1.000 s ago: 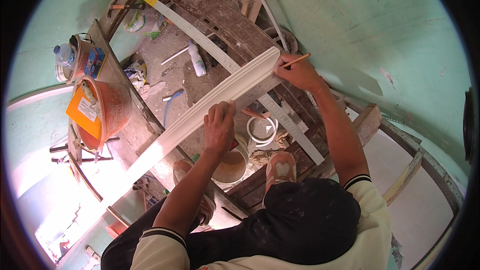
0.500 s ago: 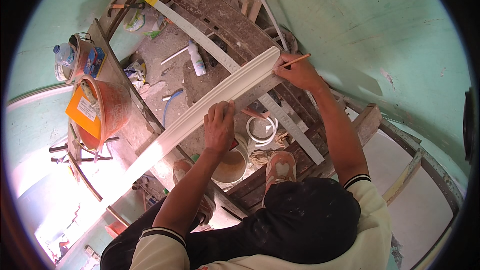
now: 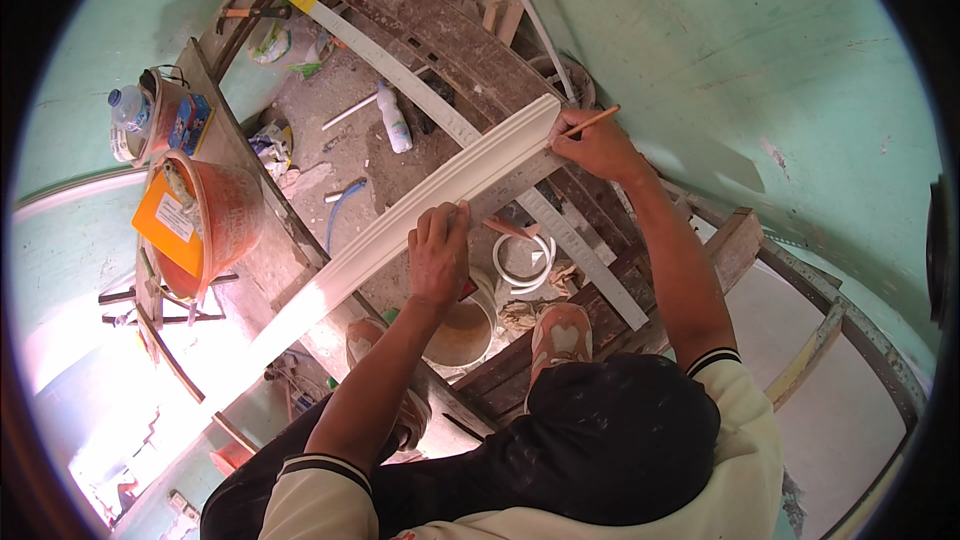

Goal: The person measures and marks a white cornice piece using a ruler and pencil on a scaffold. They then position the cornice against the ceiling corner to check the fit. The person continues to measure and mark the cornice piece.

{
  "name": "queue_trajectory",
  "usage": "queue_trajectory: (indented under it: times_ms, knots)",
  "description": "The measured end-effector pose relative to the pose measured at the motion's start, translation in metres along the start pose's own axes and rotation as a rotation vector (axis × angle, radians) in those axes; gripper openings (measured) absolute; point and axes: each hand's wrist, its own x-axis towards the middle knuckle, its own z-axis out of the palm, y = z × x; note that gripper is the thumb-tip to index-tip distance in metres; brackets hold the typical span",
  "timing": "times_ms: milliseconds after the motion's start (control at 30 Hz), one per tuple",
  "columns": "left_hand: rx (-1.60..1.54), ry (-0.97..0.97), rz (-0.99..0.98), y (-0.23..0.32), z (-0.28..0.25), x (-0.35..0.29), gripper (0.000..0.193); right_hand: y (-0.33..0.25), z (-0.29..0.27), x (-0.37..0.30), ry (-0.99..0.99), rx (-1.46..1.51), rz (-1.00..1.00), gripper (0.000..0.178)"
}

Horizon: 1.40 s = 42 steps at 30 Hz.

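Observation:
A long white moulding point(image 3: 485, 162) with a ridged profile runs diagonally from the bright lower left to the middle of the view. My left hand point(image 3: 438, 255) is closed over its near edge, fingers bent on top. Along that same edge, to the right of those fingers, lies a grey flat metal strip point(image 3: 515, 184) that looks like a ruler. My right hand point(image 3: 600, 150) grips a wooden pencil point(image 3: 600, 120) by the moulding's right end; the fingers hide its tip.
A long pale straightedge point(image 3: 400, 72) crosses beneath the moulding, over dark planks point(image 3: 440, 25). An orange bucket point(image 3: 235, 215), a second bucket point(image 3: 465, 330), a plastic bottle point(image 3: 393, 118), a white hose coil point(image 3: 522, 285) and a hammer point(image 3: 255, 12) are around. A green wall point(image 3: 720, 50) rises at right.
The pencil's upper end has tilted very slightly as my right hand shifts a little. My left hand and the moulding stay in place.

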Motion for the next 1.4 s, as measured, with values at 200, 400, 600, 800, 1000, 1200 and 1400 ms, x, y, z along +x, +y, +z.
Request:
queue_trajectory:
  times_ms: [200, 400, 600, 800, 1000, 1200, 1400]
  knots:
    - [0.012, 0.0, -0.003, 0.0, 0.0, 0.0, 0.054, 0.0, 0.001, 0.0, 0.016, -0.009, -0.005, 0.015]
    - [0.014, 0.003, 0.001, 0.001, 0.0, 0.0, 0.054, 0.003, 0.003, -0.001, 0.041, 0.01, -0.03, 0.016]
    - [0.011, 0.0, -0.004, 0.0, -0.001, 0.0, 0.054, 0.002, 0.002, 0.0, 0.019, 0.0, -0.039, 0.015]
    - [0.012, -0.003, -0.001, 0.0, 0.001, 0.0, 0.053, 0.006, 0.001, -0.001, 0.056, 0.072, -0.031, 0.01]
    - [0.002, 0.028, 0.01, 0.0, 0.002, 0.0, 0.053, 0.024, -0.015, -0.015, 0.38, 0.603, 0.078, 0.01]
    - [0.014, 0.03, -0.019, -0.001, 0.003, 0.0, 0.056, 0.026, -0.018, -0.04, 0.695, 0.585, 0.182, 0.022]
    - [0.018, 0.024, 0.013, 0.003, -0.001, 0.003, 0.049, 0.055, 0.013, -0.049, 0.521, 0.276, 0.027, 0.028]
